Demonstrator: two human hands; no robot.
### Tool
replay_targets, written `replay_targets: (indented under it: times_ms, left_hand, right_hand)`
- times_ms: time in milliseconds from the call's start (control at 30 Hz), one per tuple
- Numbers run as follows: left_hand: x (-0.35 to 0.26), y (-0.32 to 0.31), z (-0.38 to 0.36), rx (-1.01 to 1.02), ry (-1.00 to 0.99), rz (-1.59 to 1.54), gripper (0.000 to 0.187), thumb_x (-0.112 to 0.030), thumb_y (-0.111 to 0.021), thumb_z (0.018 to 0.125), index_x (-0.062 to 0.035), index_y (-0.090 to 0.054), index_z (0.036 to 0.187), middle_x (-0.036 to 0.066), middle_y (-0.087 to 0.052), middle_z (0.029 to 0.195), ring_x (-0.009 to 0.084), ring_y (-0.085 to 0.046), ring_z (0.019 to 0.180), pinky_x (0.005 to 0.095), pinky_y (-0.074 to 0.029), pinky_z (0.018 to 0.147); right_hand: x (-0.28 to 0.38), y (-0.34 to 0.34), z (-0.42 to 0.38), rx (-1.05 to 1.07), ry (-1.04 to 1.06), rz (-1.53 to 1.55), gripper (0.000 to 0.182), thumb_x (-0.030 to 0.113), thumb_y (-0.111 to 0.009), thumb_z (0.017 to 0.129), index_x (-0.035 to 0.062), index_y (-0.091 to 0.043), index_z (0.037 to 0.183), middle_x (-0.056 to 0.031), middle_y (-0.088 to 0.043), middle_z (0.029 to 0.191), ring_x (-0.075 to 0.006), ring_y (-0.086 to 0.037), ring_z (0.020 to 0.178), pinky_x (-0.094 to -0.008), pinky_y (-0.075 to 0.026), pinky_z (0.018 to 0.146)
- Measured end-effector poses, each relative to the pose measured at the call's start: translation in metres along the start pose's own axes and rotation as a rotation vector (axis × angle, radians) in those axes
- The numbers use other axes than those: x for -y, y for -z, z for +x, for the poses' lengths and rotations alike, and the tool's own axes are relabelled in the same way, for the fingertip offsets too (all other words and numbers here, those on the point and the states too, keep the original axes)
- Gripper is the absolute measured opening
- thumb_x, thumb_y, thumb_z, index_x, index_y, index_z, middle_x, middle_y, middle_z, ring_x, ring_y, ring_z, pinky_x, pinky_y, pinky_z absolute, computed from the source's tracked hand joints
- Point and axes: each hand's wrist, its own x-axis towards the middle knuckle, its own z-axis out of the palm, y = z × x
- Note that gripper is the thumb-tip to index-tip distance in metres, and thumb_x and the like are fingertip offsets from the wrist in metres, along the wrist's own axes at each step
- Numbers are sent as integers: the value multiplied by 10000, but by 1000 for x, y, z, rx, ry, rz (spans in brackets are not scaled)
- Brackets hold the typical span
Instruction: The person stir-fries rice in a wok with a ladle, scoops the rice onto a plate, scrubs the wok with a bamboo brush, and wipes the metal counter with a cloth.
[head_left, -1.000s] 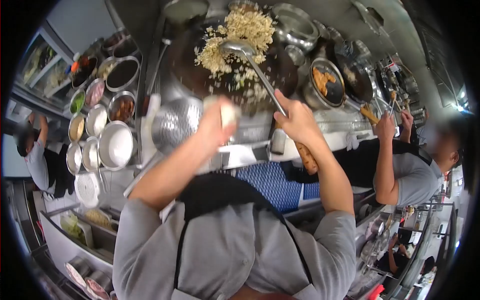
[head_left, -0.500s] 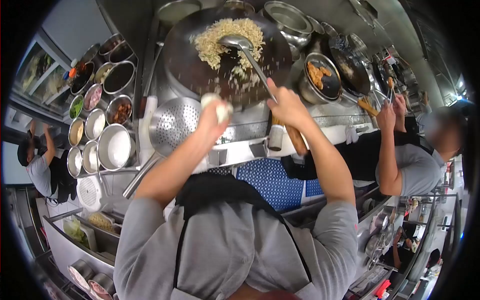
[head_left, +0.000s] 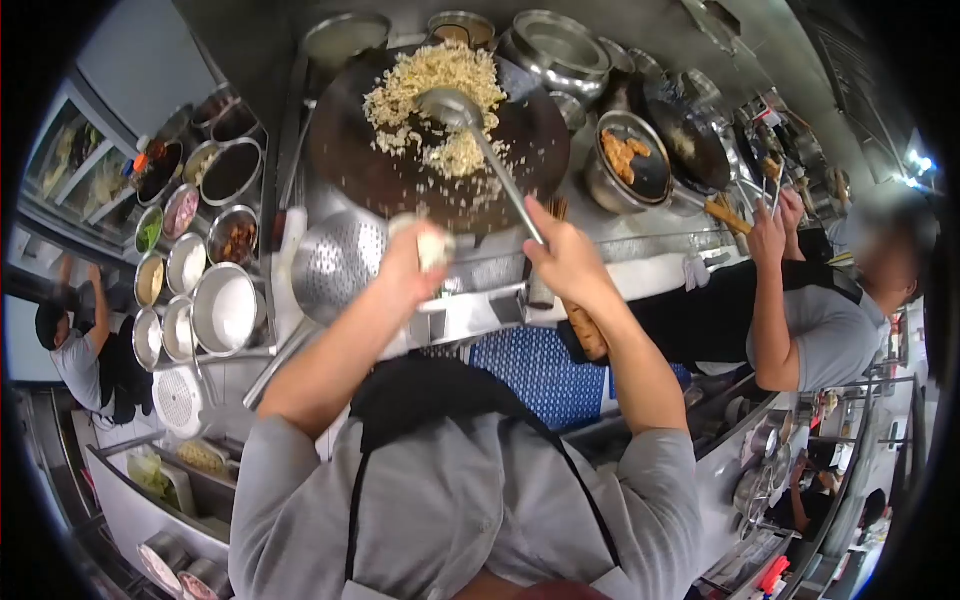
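Fried rice [head_left: 440, 85] lies mostly in the far half of a large dark wok [head_left: 345, 150], with loose grains scattered toward me. My right hand [head_left: 572, 258] is closed around the wooden handle of a long metal ladle [head_left: 497, 170], whose bowl rests at the rice. My left hand [head_left: 408, 265] grips a bunched white cloth [head_left: 434, 247] at the wok's near rim. Whether the cloth is wrapped around a wok handle is hidden. Close to that hand sits a perforated metal strainer [head_left: 325, 265], its handle pointing toward me.
Left stand several metal bowls of ingredients, including a large one of white powder [head_left: 222, 305]. At right, a pan with fried pieces [head_left: 622, 160] rests on a pot. A co-worker [head_left: 815, 315] holds tongs there. Another person [head_left: 80, 340] stands far left.
The wok has shifted left and slightly away, and airborne grains have come down. The ladle and both my hands have moved a little left, my right hand also lower.
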Motion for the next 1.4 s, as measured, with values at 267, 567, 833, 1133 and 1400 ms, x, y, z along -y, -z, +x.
replay_targets:
  times_ms: [267, 567, 833, 1133, 1400]
  left_hand:
    - [-20, -2, -13, -107, -182, 228, 118, -102, -605, 823, -43, -550, 909, 94, -590, 734, 187, -579, 507, 213, -294, 297]
    - [7, 1, -22, -194, -493, 501, 345, 18, -639, 709, -2, -571, 1047, 95, -627, 840, 196, -630, 663, 302, -516, 546]
    - [-1, 39, -28, -35, 31, 153, 113, -130, -623, 770, -71, -553, 837, 93, -588, 690, 213, -534, 478, 229, -303, 308]
    - [11, 42, -36, -81, 42, 217, 171, -160, -648, 795, -54, -583, 912, 132, -648, 778, 279, -637, 605, 245, -363, 334]
    - [-8, 37, -31, -17, 95, 244, 120, -136, -615, 787, -48, -575, 857, 133, -635, 742, 266, -610, 543, 255, -376, 332]
  right_hand:
    - [1, 45, -42, -65, -422, 735, 629, 125, -559, 944, 94, -322, 1527, -24, -538, 698, -85, -480, 476, -253, -397, 394]
    - [36, 4, -12, -90, -415, 1258, 590, 84, -570, 944, 94, -370, 1498, -17, -565, 722, -92, -506, 517, -253, -430, 435]
    - [-8, -28, -61, 458, -527, 2346, 210, 242, -520, 1009, 181, -461, 1201, -17, -530, 768, -125, -511, 593, -274, -413, 455]
    - [-14, -33, -60, 345, -391, 1850, 452, 164, -514, 1009, 133, -379, 1439, -42, -544, 750, -106, -471, 473, -252, -379, 358]
    - [19, -71, -81, 230, -422, 1940, 351, 177, -510, 1015, 98, -422, 1346, -24, -516, 711, -114, -482, 464, -272, -387, 336]
